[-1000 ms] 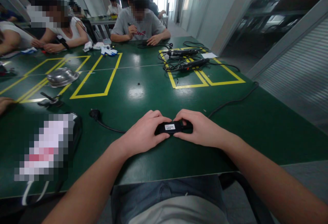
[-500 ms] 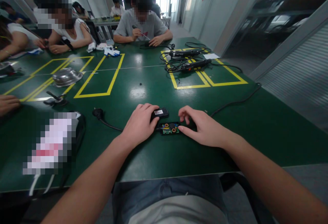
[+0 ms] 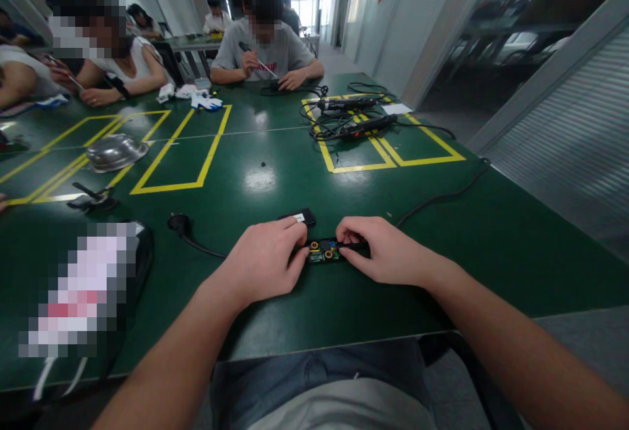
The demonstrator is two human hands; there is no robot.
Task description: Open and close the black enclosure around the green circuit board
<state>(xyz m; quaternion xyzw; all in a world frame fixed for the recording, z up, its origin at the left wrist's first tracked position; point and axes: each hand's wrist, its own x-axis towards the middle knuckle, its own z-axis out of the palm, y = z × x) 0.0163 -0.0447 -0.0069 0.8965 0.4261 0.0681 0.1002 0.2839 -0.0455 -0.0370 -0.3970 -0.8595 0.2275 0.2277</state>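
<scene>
A small opened adapter base lies on the green table in front of me, its circuit board with orange and green parts showing. My left hand grips its left end with curled fingers. My right hand pinches its right end, where a black cable leads off to the right. The black cover with a white label lies on the table just behind my left fingers, apart from the base.
A black plug and cord lie left of my hands. A blurred bag sits at the near left. A metal bowl and yellow taped boxes lie further back. Tools with tangled cables rest at the back right. Other people work across the table.
The adapter was closed a second ago. My left hand lifted the cover off, set it down behind the base, and came back to grip the base; my right hand closed on its other end.
</scene>
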